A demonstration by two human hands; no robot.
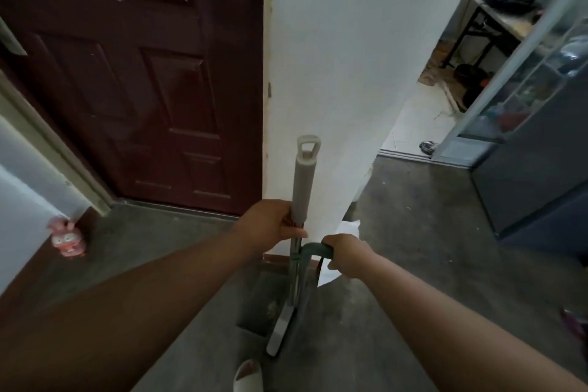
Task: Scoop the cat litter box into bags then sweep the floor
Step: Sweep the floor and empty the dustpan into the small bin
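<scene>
broom [304, 188] upright, handle top up, gripped by left hand [270, 226].

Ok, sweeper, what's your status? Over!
Left hand grips broom handle. Right hand grips green dustpan handle. White wall corner close ahead, pink toy on floor left.

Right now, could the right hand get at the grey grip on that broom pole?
Probably yes, if it lets go first. The right hand grips the green handle just beside the pole; the left hand holds only the bottom of the grey grip, leaving its upper part bare.
</scene>
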